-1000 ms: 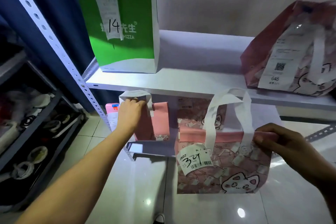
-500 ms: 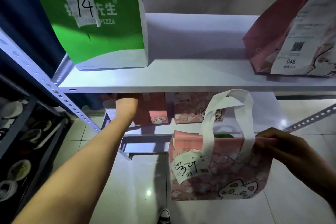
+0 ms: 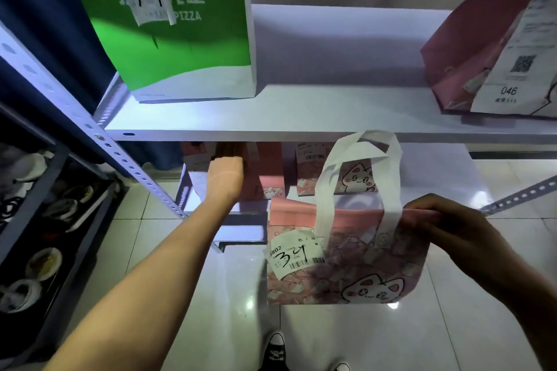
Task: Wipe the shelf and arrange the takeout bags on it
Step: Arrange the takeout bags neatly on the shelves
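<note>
My right hand [image 3: 452,229] pinches the top rim of a pink cat-print bag [image 3: 346,274] with white handles and a label marked 34, held in the air before the rack. My left hand [image 3: 226,169] reaches under the white upper shelf [image 3: 331,111] to a plain pink bag [image 3: 265,172] on the lower shelf [image 3: 241,214]. Its fingers curl at the bag's top and the shelf edge hides their tips. Another cat-print bag [image 3: 355,178] stands beside it. On the upper shelf a green pizza bag [image 3: 187,54] marked 14 stands left and a pink bag [image 3: 470,48] labelled 046 right.
A perforated metal upright [image 3: 120,156] slants down at the rack's left corner. Further left a dark rack [image 3: 45,220] holds bowls and dishes. Glossy floor tiles and my shoes [image 3: 275,349] lie below. The upper shelf shows bare white surface between its two bags.
The view has moved closer and lower to the rack. My left hand has pushed the plain pink bag further in under the upper shelf. The right hand keeps holding the bag marked 34.
</note>
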Demonstrator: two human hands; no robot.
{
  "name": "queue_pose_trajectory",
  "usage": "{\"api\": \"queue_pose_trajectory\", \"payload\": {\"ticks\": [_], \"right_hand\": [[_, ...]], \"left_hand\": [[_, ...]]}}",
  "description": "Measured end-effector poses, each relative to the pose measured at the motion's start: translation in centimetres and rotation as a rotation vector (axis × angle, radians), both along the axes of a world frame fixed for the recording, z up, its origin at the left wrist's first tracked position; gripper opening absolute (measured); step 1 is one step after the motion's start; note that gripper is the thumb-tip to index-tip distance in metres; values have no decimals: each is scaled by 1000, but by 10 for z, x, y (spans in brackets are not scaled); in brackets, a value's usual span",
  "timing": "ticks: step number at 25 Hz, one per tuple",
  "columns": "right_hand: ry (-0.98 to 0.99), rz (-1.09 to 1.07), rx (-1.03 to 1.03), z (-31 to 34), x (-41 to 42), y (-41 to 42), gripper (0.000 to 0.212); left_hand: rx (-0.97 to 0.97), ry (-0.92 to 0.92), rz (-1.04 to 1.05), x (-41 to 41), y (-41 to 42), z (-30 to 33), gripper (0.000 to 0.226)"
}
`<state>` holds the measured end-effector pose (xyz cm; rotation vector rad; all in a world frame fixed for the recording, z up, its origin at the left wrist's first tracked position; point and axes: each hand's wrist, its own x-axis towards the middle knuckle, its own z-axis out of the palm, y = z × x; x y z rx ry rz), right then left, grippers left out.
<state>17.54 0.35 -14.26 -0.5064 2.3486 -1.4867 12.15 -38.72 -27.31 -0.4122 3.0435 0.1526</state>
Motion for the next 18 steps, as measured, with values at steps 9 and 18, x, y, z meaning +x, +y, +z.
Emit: {"api": "queue_pose_trajectory", "payload": {"ticks": [9, 18], "right_hand": [[10, 14, -7, -16, -11, -14, 19], [32, -64, -17, 14, -2, -16, 9]], "left_hand": [[117, 233, -31, 71, 4, -48, 73], [688, 477, 167, 167, 67, 44, 32]]}}
